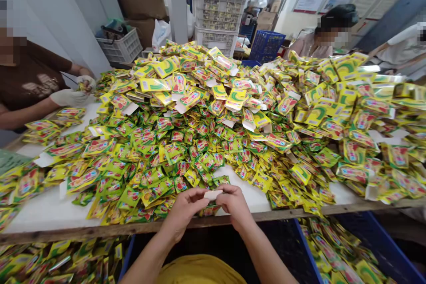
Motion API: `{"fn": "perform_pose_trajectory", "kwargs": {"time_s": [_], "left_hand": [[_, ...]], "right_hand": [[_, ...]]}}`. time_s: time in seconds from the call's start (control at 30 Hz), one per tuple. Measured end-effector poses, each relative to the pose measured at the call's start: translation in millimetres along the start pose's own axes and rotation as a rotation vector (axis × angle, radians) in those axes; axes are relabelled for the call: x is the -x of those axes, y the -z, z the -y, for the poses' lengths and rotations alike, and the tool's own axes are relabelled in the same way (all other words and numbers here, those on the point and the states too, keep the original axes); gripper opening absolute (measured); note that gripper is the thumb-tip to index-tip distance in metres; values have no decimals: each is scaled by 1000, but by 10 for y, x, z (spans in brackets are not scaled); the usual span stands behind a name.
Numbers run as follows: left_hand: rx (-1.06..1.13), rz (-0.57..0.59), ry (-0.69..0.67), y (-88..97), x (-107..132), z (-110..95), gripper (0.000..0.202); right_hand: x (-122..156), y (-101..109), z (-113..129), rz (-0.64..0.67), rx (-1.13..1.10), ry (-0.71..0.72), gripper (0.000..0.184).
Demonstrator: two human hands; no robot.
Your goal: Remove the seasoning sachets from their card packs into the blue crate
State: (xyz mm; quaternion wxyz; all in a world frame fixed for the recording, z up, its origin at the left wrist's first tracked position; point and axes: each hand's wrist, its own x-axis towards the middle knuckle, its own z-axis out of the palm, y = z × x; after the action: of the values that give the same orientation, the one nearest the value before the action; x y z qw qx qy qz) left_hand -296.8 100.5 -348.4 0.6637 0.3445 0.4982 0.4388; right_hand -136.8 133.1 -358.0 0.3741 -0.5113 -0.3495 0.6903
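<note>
My left hand and my right hand meet at the near edge of the white table. Both pinch one small white-backed sachet between their fingertips, and a few more sachets show under the hands. Right behind them rises a big heap of green and yellow sachets that covers most of the table.
A person in a brown shirt with white gloves handles sachets at the left. Two more people sit at the far right. Blue bins with sachets stand below the table edge. White crates are stacked behind.
</note>
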Motion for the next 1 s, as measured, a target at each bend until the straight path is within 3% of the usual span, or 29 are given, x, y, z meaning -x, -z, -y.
{"fn": "perform_pose_trajectory", "kwargs": {"time_s": [0.17, 0.3, 0.47, 0.63, 0.8, 0.93, 1.0], "left_hand": [[-86, -152, -115, 101, -73, 94, 29], [-217, -217, -241, 166, -132, 219, 24], [-365, -253, -365, 110, -161, 259, 24], [-485, -192, -557, 105, -202, 228, 18], [-607, -67, -790, 203, -175, 255, 19], [-670, 19, -828, 216, -132, 275, 24], [-741, 82, -789, 216, -133, 293, 30]], "right_hand": [[-8, -20, 21, 157, 23, 134, 27], [-35, 48, 49, 141, 58, 155, 35], [-84, 43, 81, 99, 84, 166, 33], [-139, 17, 14, 71, 113, 196, 27], [-5, 31, -114, 66, 241, 414, 17], [-61, 280, -4, 125, 485, 555, 15], [-248, 487, 179, -17, 715, 651, 18]]}}
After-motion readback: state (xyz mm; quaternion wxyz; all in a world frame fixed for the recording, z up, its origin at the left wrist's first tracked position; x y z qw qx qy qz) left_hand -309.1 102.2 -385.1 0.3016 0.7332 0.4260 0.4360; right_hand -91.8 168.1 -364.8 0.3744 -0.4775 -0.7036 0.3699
